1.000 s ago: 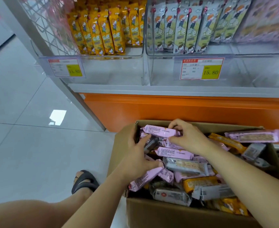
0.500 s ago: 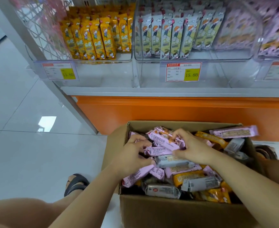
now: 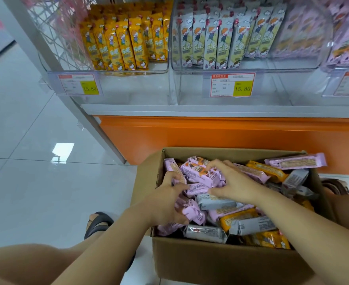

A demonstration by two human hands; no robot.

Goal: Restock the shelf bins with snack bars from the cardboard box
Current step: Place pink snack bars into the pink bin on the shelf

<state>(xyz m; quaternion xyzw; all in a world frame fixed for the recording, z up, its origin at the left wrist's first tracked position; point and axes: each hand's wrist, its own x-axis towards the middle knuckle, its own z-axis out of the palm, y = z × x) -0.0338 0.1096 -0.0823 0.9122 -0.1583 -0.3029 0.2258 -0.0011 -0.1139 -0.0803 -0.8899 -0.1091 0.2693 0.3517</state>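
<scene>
An open cardboard box [image 3: 221, 262] on the floor holds several loose snack bars in pink, grey and orange wrappers. My left hand [image 3: 165, 202] reaches into its left side, fingers curled round pink bars [image 3: 190, 210]. My right hand [image 3: 233, 184] grips a bundle of pink bars [image 3: 200, 171] near the box's back left. Above, clear shelf bins hold upright bars: an orange bin [image 3: 120, 42] on the left, a grey bin [image 3: 227, 42] in the middle, and a pink bin [image 3: 342, 38] on the right.
An orange base panel [image 3: 221, 136] runs under the shelf behind the box. Price tags [image 3: 232, 85] hang on the bin fronts. A slanted metal shelf post [image 3: 87, 116] stands at the left. My foot in a black sandal [image 3: 98, 223] rests on the white tiled floor.
Both hands have drawn closer together in the box, gathering pink bars into a bundle. The camera has shifted slightly, so the pink bin shows at the right.
</scene>
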